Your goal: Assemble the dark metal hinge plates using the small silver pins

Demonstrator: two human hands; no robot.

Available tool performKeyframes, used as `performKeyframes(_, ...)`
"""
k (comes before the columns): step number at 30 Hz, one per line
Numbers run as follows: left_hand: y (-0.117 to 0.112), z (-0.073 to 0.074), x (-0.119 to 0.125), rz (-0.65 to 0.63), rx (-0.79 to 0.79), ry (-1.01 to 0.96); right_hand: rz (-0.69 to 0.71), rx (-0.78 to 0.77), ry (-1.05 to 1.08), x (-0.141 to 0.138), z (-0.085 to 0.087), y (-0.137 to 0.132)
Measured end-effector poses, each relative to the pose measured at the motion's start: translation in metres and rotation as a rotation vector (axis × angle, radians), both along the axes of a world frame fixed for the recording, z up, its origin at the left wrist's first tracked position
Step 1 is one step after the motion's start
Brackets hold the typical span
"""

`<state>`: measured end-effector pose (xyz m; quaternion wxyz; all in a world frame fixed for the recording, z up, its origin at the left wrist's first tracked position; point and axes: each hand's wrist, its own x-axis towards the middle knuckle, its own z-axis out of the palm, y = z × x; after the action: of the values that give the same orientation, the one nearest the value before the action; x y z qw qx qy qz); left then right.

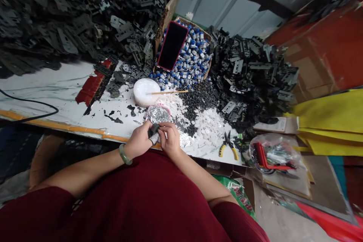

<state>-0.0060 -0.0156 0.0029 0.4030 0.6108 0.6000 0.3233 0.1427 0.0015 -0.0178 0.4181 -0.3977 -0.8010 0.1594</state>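
Left hand (138, 140) and right hand (170, 140) close together at the near edge of a white marbled tabletop (53, 87), fingers of both clenched on a small dark metal part (153, 131), a white piece against its lower end, just above a foil-lined dish (157, 114). Risk of a loosened pinch: the part slipping off the near edge or vanishing among loose white discs (208, 125) and grey granules (198, 98) to the right. A stray wrist, likewise, scattering those heaps. Farther off, a white round block (144, 92) with a wooden stick (169, 92). At right, yellow-handled pliers (228, 146) and a crowding heap of black metal brackets (249, 75).
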Motion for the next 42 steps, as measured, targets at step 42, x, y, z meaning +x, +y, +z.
performKeyframes(42,0.001,0.024,-0.035,-0.678,0.621,0.344,0.430,-0.518,0.068,0.024,0.051,0.003)
